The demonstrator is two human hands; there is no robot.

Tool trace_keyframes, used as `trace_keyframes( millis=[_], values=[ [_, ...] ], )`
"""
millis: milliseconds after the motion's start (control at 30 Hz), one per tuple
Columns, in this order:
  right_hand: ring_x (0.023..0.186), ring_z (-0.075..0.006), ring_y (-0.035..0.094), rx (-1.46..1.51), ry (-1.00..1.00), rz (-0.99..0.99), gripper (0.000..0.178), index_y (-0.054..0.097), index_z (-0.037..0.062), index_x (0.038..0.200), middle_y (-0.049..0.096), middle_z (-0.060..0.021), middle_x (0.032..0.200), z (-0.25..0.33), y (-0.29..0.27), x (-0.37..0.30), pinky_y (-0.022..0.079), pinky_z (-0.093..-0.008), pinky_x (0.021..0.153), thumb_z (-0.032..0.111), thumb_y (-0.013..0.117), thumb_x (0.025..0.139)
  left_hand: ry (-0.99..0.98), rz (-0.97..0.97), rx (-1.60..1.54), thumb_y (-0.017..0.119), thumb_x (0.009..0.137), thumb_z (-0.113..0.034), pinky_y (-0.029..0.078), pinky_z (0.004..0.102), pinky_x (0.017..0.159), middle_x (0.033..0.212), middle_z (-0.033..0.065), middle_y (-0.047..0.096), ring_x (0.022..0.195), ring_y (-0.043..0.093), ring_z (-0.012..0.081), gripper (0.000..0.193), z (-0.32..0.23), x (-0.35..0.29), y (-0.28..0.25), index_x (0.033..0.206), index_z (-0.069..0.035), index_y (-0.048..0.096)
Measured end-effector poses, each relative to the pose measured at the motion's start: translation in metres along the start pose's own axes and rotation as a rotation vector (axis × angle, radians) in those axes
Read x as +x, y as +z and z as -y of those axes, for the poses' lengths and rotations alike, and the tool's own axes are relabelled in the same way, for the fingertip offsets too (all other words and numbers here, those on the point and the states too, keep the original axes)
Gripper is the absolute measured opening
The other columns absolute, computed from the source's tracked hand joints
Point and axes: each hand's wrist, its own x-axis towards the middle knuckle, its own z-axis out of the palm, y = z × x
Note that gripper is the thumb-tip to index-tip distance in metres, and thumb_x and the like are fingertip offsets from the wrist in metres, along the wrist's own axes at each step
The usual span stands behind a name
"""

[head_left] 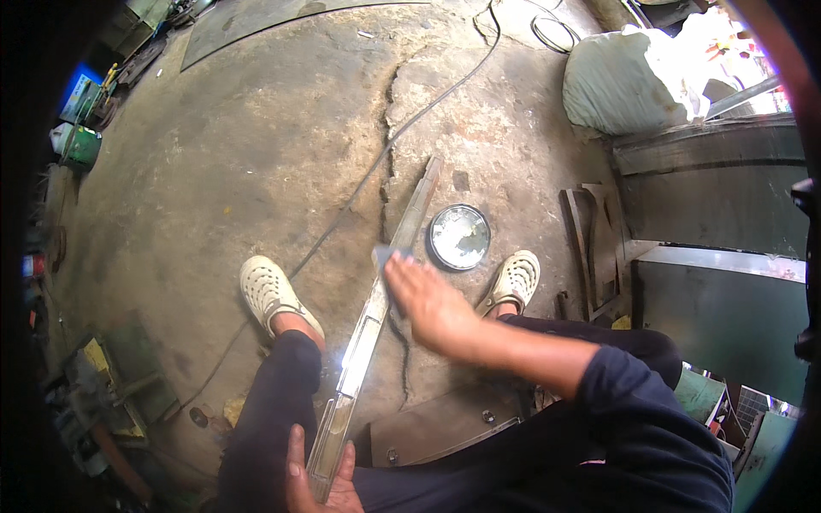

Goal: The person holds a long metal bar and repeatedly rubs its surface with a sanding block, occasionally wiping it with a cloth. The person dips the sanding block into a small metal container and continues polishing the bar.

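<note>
A long, narrow metal bar with stepped, grooved edges slants from my lap up between my feet. Its near end lies in my left hand, thumb on one side and fingers on the other. My right hand presses a small dark grey sheet, which looks like sandpaper, onto the bar's upper middle. The fingers lie together over the sheet and are slightly blurred. Just right of the bar's far part, a round dish holds what looks like water, with bright reflections.
A black cable runs across the cracked concrete floor. My feet in cream clogs flank the bar. A flat metal plate lies near my legs. To the right are a pale sack and metal panels; a green container stands far left.
</note>
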Motion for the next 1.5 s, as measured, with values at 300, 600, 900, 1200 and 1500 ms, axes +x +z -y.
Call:
trace_keyframes(
  millis=[300,600,900,1200,1500],
  values=[
    [0.148,-0.035,0.03,-0.022,0.002,-0.143,0.079,0.022,-0.0049,0.154,0.025,-0.0233,0.161,-0.013,0.01,0.015,0.026,-0.0504,0.119,0.001,0.049,0.08,-0.05,0.005,-0.046,0.037,0.104,-0.031,0.041,0.0613,0.109,0.152,0.0192,0.041,0.134,0.046,0.0457,0.059,-0.003,0.001,-0.002,0.147,0.009,0.036],
    [0.147,-0.037,0.031,-0.157,0.154,-0.052,0.076,0.022,-0.005,0.154,0.024,-0.0257,0.161,-0.048,0.017,0.031,0.029,-0.0464,0.119,0.001,0.047,0.083,-0.094,0.047,-0.031,0.035,0.104,-0.031,0.043,0.0571,0.108,0.148,0.0211,0.045,0.134,0.048,0.0427,0.059,-0.008,0.001,0.0,0.149,0.007,0.035],
    [0.147,-0.0364,0.031,-0.083,0.238,-0.037,0.069,0.021,-0.0091,0.152,0.031,-0.0267,0.157,-0.045,-0.001,0.045,0.029,-0.0474,0.119,0.003,0.044,0.088,-0.01,0.006,0.031,0.04,0.102,-0.04,0.055,0.0429,0.091,0.13,0.0184,0.061,0.109,0.066,0.0344,0.061,0.0,0.0,0.005,0.145,0.002,0.045],
    [0.147,-0.0378,0.03,-0.055,0.274,-0.004,0.06,0.02,-0.01,0.152,0.024,-0.0285,0.159,-0.067,-0.006,0.055,0.031,-0.0548,0.117,0.008,0.035,0.098,-0.007,-0.001,0.066,0.04,0.102,-0.041,0.056,0.0432,0.09,0.137,0.0161,0.057,0.11,0.066,0.0348,0.061,0.002,-0.001,0.007,0.146,0.002,0.044],
    [0.149,-0.0359,0.027,-0.046,0.31,0.065,0.072,0.016,-0.0095,0.153,0.02,-0.0277,0.161,-0.066,-0.007,0.052,0.031,-0.0528,0.118,0.001,0.045,0.088,-0.062,0.006,0.011,0.041,0.103,-0.044,0.055,0.0424,0.091,0.133,0.0178,0.06,0.114,0.064,0.0352,0.062,0.001,0.001,0.007,0.146,0.0,0.044]
  ],
)
